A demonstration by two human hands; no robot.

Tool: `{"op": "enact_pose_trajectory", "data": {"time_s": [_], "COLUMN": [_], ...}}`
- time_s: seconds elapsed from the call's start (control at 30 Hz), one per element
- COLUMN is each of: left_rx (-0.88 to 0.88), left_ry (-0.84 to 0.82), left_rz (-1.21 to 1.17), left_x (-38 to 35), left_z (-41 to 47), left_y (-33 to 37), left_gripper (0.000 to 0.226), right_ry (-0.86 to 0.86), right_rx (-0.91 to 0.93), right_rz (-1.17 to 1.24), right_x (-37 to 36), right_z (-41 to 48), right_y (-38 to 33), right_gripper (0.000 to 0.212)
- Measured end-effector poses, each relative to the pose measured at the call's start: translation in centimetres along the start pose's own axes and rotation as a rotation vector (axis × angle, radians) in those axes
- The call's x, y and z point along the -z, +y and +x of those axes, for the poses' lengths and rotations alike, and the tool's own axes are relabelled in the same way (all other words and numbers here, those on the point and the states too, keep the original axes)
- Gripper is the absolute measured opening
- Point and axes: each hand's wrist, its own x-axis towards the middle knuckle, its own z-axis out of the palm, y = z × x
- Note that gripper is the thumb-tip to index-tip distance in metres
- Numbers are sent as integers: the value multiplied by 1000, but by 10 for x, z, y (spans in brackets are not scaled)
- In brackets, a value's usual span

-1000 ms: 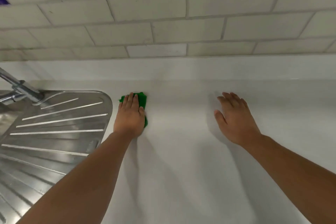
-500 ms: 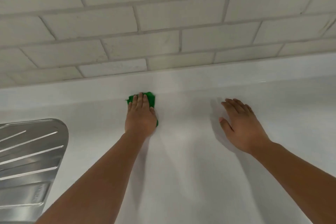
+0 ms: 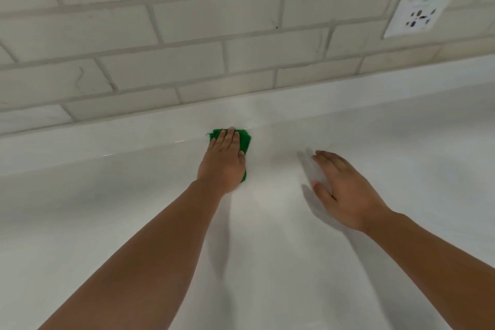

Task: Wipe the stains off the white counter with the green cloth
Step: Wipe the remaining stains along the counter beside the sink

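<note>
Two bare forearms reaching forward over the white counter [image 3: 267, 262], entering from the bottom corners. Right hand [image 3: 345, 193] palm-down, open, just above or lightly on the counter, which of the two hard to tell; its fingers [image 3: 329, 161] loosely together and extended, thumb held out to the side, nothing gripped. Left hand [image 3: 223, 162] farther in, laid flat on the green cloth [image 3: 245, 139], pressing it against the counter; fingers close together and straight, not pinching, palm covering most of the cloth. Cloth bunched, showing past the fingertips and along the hand's right edge, right at the back of the counter where it meets the low white upstand [image 3: 107, 139]. No stains distinguishable on the counter. Beyond that, pale tiled wall [image 3: 187, 35], and a white socket [image 3: 419, 16] at upper right.
</note>
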Motion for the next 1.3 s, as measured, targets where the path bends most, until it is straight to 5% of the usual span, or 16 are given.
{"op": "enact_pose_trajectory", "data": {"time_s": [0.4,0.87,1.17,1.3], "left_rx": [-28,-301,-612,-570], "left_ry": [7,-111,-131,-41], "left_rz": [-56,-24,-191,-313], "left_x": [-35,-65,-66,-67], "left_z": [76,160,101,50], "left_y": [171,326,337,310], "left_gripper": [56,57,54,54], "right_ry": [33,78,78,73], "right_rx": [46,-54,-141,-137], "right_rz": [47,14,51,81], "right_x": [39,76,91,97], "right_z": [-4,-38,-59,-68], "right_y": [151,260,280,276], "right_gripper": [60,67,67,56]}}
